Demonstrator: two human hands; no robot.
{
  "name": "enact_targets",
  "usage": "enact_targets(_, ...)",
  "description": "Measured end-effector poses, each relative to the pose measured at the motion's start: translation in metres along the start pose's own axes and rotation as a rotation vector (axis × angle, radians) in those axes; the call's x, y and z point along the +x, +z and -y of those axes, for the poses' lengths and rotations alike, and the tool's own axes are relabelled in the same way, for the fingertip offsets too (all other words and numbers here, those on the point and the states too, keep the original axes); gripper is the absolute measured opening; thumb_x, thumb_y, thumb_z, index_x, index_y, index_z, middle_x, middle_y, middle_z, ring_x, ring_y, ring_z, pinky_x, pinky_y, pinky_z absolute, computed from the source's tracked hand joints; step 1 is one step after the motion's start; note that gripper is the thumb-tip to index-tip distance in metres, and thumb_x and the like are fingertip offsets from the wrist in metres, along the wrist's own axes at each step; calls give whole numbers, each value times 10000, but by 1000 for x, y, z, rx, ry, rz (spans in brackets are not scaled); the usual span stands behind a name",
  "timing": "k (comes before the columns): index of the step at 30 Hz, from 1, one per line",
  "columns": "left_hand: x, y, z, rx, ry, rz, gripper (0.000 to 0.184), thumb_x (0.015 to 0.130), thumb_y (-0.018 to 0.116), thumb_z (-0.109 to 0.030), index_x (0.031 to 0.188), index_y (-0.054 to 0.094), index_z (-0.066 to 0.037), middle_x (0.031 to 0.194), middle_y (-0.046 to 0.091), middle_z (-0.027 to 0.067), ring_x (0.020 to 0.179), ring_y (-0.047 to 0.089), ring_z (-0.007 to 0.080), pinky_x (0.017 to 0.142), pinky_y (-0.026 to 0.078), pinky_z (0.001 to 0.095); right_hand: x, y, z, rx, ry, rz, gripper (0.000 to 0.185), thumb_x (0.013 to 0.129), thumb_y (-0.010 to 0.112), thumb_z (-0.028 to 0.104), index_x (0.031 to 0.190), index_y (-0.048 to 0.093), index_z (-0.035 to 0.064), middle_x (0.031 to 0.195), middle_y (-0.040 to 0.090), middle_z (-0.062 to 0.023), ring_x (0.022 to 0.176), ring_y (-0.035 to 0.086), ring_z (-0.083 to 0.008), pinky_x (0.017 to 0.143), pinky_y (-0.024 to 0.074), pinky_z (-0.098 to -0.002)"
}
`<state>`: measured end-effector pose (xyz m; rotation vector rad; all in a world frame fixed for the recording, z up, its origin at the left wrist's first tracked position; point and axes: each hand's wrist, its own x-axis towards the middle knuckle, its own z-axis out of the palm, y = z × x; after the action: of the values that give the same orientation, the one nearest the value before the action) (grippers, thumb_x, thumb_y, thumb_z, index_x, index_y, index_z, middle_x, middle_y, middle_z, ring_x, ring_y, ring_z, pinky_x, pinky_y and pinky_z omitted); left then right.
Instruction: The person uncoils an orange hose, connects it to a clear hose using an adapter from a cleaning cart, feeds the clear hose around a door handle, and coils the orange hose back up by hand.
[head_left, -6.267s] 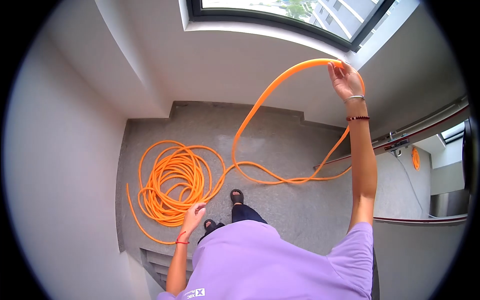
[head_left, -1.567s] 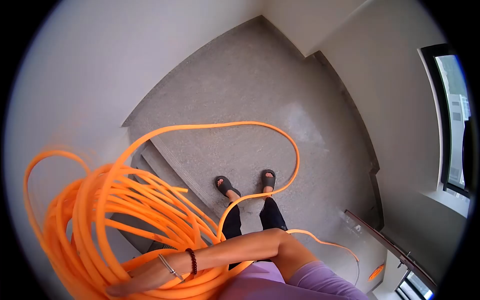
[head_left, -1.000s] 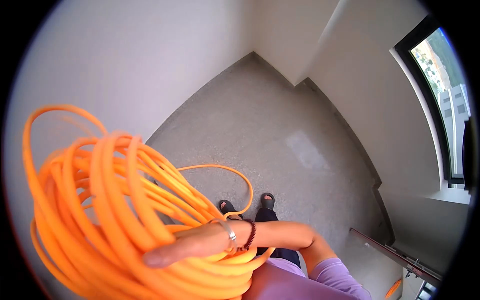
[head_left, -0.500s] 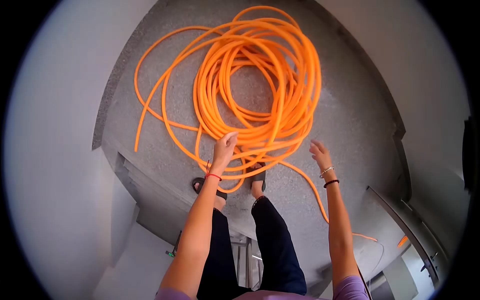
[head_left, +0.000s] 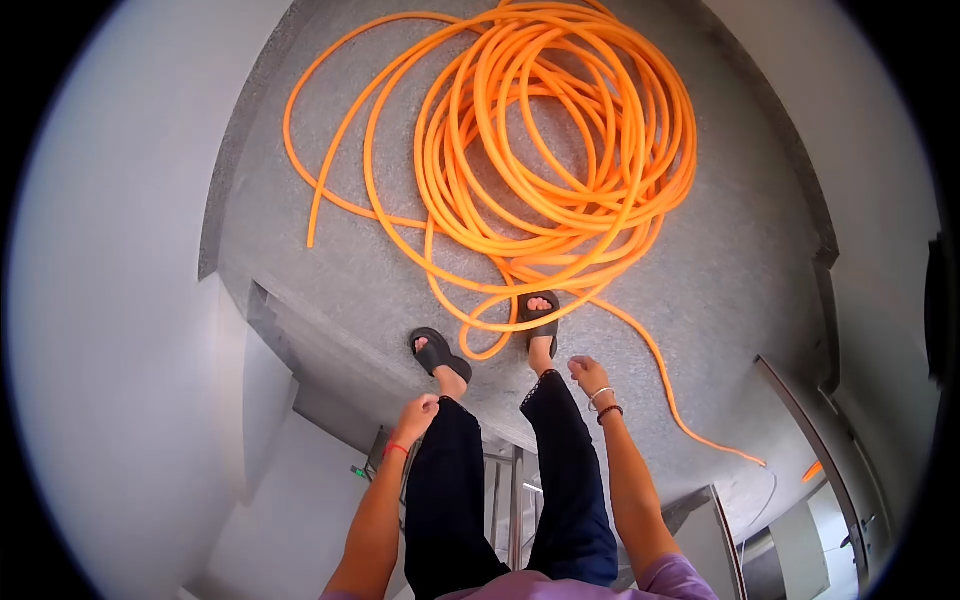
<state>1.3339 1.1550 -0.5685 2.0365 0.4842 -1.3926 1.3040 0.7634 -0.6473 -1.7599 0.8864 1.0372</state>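
Note:
A large loose coil of orange hose [head_left: 484, 100] lies on the grey floor, its loops overlapping. One free hose end [head_left: 311, 238] rests left of the coil, and another length runs down to the right. My left hand [head_left: 418, 412], with a red string bracelet, hangs by my left leg with its fingers curled and nothing in them. Below the coil, near my right knee, my right hand [head_left: 589, 376] has its fingers slightly apart and holds nothing. Neither hand touches the hose.
My feet in black slides stand below the coil, the right slide [head_left: 540, 322] against the hose loops. Steps [head_left: 272, 325] show at the left edge of the floor. Metal railings [head_left: 516, 500] are behind my legs. A door edge [head_left: 815, 440] stands at the lower right, and walls flank the floor.
The hose coil, earlier held against my body, now lies on the floor. Since the last earlier frame, both hands have drawn back from it toward my legs.

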Motion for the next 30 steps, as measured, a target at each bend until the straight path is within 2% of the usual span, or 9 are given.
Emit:
enact_targets(8,126,29,33,-354,-50,-244,276,783,591,-160,1020,585,-18,910,631,151,815,619,242,730,489,309,77,83,23,470,465,-33,526,806,580,392,1163,484,18,816,544,-39,704,544,-156,607,454,-303)
enact_targets(10,163,52,44,-425,-116,-234,333,769,604,-173,1060,564,-14,951,616,163,812,613,256,736,488,312,98,91,36,674,479,-316,519,799,584,412,1130,497,23,863,535,-59,762,537,-156,629,456,-308)
enact_targets(12,193,72,44,-493,-311,-277,476,743,626,-202,1167,490,-33,1051,552,186,821,596,281,778,473,321,123,88,46,723,448,-415,572,800,596,392,1199,402,30,879,528,-57,760,517,-139,625,442,-289)
enact_targets(13,223,94,74,-266,-78,-419,562,729,645,-228,1220,434,-55,1121,481,201,838,584,309,782,457,329,141,89,42,712,424,-417,652,804,607,365,1278,303,37,879,523,-49,738,499,-123,614,426,-268)
enact_targets(15,248,124,84,-419,-70,-305,499,744,626,-206,1182,451,-41,1072,515,185,843,583,309,774,448,330,198,88,1,572,17,-601,527,835,585,350,1225,375,64,890,526,-32,714,485,-128,624,419,-281)
enact_targets(20,224,104,67,-816,-8,-2,259,802,562,-140,1009,488,-3,893,590,131,808,577,305,732,424,335,207,73,86,1372,20,-155,308,858,523,389,990,556,112,922,596,-39,907,554,-208,786,429,-345)
enact_targets(23,165,-2,33,13,450,-57,114,802,536,-92,902,510,-45,763,550,79,741,541,258,738,406,321,183,50,109,1450,-87,-91,291,848,530,353,955,577,86,1020,601,-66,989,533,-232,902,404,-396)
enact_targets(26,102,-139,-30,600,901,-217,109,764,544,-89,872,532,-97,715,479,24,727,515,168,753,408,316,120,33,142,1419,-41,21,312,883,470,402,800,545,110,832,593,-60,832,550,-204,758,437,-354)
enact_targets(30,20,-209,-120,1184,1367,-467,87,756,555,-155,835,520,-150,678,375,-44,700,453,100,793,391,255,66,37,138,1519,-193,306,297,879,473,310,640,425,140,562,353,23,575,357,-124,593,363,-291)
